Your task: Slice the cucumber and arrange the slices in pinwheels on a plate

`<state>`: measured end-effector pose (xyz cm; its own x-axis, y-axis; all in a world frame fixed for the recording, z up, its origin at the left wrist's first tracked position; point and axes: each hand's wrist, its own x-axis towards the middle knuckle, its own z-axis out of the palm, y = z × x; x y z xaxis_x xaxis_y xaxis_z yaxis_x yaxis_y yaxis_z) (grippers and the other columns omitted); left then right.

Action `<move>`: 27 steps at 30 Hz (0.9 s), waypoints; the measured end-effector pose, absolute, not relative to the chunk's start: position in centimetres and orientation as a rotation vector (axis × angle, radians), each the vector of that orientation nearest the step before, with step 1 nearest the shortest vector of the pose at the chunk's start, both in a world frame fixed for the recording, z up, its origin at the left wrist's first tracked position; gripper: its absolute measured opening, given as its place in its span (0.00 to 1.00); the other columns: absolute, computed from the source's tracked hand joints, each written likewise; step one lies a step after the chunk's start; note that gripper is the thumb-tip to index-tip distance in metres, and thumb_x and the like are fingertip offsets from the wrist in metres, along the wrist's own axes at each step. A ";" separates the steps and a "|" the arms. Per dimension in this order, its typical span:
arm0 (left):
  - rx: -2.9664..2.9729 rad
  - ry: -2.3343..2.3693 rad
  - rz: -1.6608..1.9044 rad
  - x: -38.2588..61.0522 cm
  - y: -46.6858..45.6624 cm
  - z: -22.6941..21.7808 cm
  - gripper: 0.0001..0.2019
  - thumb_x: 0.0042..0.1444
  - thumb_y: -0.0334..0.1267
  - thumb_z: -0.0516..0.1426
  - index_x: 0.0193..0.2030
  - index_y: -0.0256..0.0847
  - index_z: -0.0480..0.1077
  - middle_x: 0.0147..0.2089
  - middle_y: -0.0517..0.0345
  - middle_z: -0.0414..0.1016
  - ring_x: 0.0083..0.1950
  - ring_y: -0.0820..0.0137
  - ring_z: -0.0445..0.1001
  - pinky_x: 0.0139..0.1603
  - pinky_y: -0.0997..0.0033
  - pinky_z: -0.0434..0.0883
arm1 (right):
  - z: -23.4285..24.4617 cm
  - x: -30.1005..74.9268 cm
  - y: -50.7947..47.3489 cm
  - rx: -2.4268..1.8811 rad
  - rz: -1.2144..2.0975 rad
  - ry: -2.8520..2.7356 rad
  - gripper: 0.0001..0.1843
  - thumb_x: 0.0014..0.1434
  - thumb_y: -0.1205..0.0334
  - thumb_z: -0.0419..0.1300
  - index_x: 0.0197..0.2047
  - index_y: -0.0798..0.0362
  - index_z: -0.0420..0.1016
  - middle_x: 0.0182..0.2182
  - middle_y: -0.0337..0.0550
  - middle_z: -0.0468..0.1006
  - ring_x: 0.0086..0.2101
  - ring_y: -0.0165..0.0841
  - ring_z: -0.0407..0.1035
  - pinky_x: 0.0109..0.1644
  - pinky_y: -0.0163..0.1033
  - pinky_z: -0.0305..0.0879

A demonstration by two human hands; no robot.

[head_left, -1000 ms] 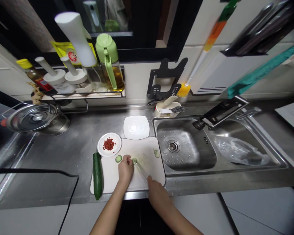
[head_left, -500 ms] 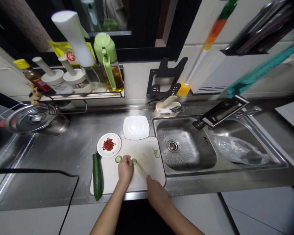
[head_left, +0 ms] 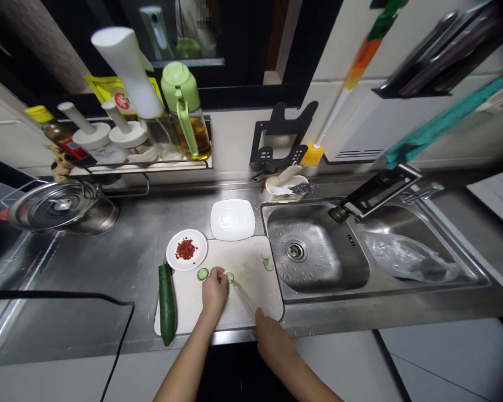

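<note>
On the white cutting board (head_left: 251,262) my left hand (head_left: 215,291) is curled over a cucumber piece, of which only the cut end (head_left: 230,277) shows. My right hand (head_left: 272,341) grips a knife (head_left: 243,296) whose pale blade lies against that cut end. One loose cucumber slice (head_left: 203,273) lies just left of my left hand. A whole cucumber (head_left: 166,304) rests along the board's left edge. Thin green peel bits (head_left: 268,263) sit near the board's right edge.
A small round plate of chopped red chilli (head_left: 186,249) and a square white plate (head_left: 233,219) sit behind the board. The steel sink (head_left: 318,251) lies to the right, with a plastic bag (head_left: 406,258). A pot lid (head_left: 54,204), a condiment rack (head_left: 138,139) and a black cable (head_left: 67,296) are at the left.
My right hand with the knife has drawn back slightly toward me. The left hand stays on the cucumber piece.
</note>
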<state>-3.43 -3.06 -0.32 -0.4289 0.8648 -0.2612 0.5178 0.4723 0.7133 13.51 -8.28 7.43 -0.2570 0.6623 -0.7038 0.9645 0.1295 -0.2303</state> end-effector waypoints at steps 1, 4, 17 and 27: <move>1.144 2.102 0.734 -3.4 -3.1 -0.3 0.10 0.51 0.32 0.51 0.39 0.39 0.70 0.30 0.57 0.76 0.30 0.71 0.74 0.35 0.73 0.66 | 7.3 13.7 -8.5 1.570 -0.936 1.960 0.32 0.54 0.81 0.42 0.63 0.65 0.55 0.46 0.61 0.74 0.47 0.41 0.69 0.49 0.40 0.62; 1.152 2.082 0.745 -3.3 -3.1 0.0 0.10 0.52 0.34 0.51 0.38 0.40 0.71 0.31 0.57 0.76 0.30 0.71 0.74 0.35 0.73 0.66 | 7.2 14.2 -9.0 1.588 -0.949 1.920 0.32 0.54 0.80 0.42 0.64 0.65 0.55 0.46 0.61 0.75 0.47 0.42 0.69 0.48 0.40 0.63; 0.904 2.203 0.804 -10.2 -4.5 0.3 0.13 0.47 0.43 0.55 0.37 0.40 0.70 0.31 0.57 0.77 0.32 0.68 0.74 0.37 0.71 0.66 | 6.5 14.5 -9.3 1.566 -0.900 1.954 0.35 0.52 0.83 0.42 0.64 0.63 0.55 0.45 0.57 0.76 0.45 0.40 0.70 0.46 0.38 0.64; 0.849 2.299 0.794 -10.9 -4.6 -0.3 0.13 0.46 0.44 0.54 0.35 0.39 0.71 0.32 0.55 0.77 0.33 0.66 0.75 0.38 0.70 0.67 | 5.6 14.8 -10.2 1.617 -0.826 2.047 0.33 0.53 0.81 0.43 0.62 0.60 0.61 0.42 0.55 0.77 0.42 0.39 0.72 0.42 0.35 0.64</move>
